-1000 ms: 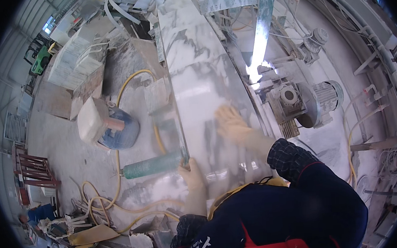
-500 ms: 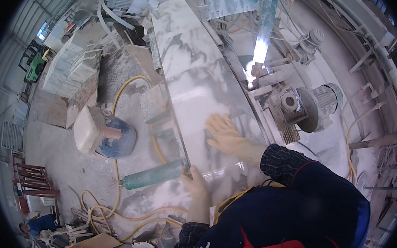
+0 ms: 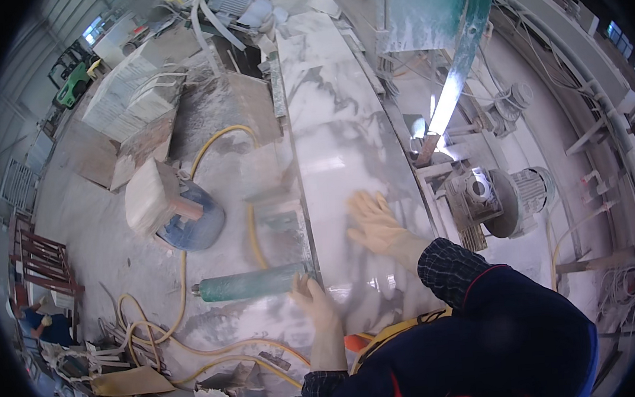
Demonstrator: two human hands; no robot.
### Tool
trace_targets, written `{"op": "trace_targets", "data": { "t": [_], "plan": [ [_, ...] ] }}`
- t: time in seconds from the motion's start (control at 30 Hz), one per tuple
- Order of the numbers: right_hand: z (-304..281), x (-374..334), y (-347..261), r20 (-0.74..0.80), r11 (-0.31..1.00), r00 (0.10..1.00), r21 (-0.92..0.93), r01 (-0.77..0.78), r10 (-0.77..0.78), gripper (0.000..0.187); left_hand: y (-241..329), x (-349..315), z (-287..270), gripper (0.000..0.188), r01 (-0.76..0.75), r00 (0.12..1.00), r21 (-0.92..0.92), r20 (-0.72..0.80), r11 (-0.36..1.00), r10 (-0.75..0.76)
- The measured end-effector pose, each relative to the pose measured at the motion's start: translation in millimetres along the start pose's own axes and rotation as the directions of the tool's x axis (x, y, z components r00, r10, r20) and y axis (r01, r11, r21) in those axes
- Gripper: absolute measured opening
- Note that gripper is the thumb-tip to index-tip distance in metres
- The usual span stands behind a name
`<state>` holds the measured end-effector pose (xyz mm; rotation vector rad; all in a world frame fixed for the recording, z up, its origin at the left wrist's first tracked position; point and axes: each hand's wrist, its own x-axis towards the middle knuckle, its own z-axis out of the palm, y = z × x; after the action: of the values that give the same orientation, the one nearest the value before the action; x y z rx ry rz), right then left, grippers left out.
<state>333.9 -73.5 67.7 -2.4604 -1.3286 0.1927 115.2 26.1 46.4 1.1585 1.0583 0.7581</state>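
Observation:
Both hands wear pale yellow gloves. My right hand (image 3: 375,224) lies flat, fingers spread, on a glossy white marble slab (image 3: 332,190) with grey veins. My left hand (image 3: 315,303) is by the slab's left edge, its fingers loosely apart, nothing visible in them. Beside those fingertips is the end of a green roller (image 3: 250,284), which sticks out to the left. The slab's near end runs down toward my body, where my dark jacket and a yellow band cover part of it. More marble pieces (image 3: 332,85) lie in line beyond it.
To the right stands a dusty motor (image 3: 511,194); a green machine housing (image 3: 418,8) is beyond it. A blue barrel (image 3: 196,223) topped by a pale block (image 3: 152,200) and a yellow hose (image 3: 183,291) are at left. A person (image 3: 40,322) sits among scraps at lower left.
My left hand's fingers have loosened from the slab's edge beside the roller. My right hand still rests flat on the marble. The whole view has shifted, moving the scene rightward.

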Motion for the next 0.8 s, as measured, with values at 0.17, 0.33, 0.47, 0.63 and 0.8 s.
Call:
{"op": "trace_targets", "data": {
  "t": [0.17,0.33,0.47,0.63,0.8],
  "plan": [
    [-0.4,4.2,1.9,0.032,1.000,0.999,-0.020,0.002,-0.002,0.076,-15.5,-18.0,-59.4,0.050,-0.046,0.990,-0.053,-0.133,0.998,0.039],
    [0.7,7.5,3.5,0.027,0.998,1.000,-0.067,0.009,-0.007,0.075,-53.4,-63.3,-152.4,0.046,0.041,0.976,-0.170,-0.205,0.985,-0.076],
    [4.9,8.4,6.1,-0.026,0.999,0.999,-0.047,0.019,-0.021,0.072,-68.3,-100.3,-182.9,0.044,0.403,0.900,-0.160,-0.109,0.901,-0.422],
    [11.1,11.9,10.5,-0.046,0.996,0.999,-0.089,0.025,-0.030,0.073,-45.7,-117.1,-138.9,0.047,0.600,0.755,0.047,0.299,0.799,-0.584],
    [12.6,17.5,16.7,-0.052,0.992,0.997,-0.120,0.044,-0.051,0.072,-36.5,-105.1,-81.6,0.040,0.706,0.640,-0.172,0.571,0.687,-0.514]
  ]
}}
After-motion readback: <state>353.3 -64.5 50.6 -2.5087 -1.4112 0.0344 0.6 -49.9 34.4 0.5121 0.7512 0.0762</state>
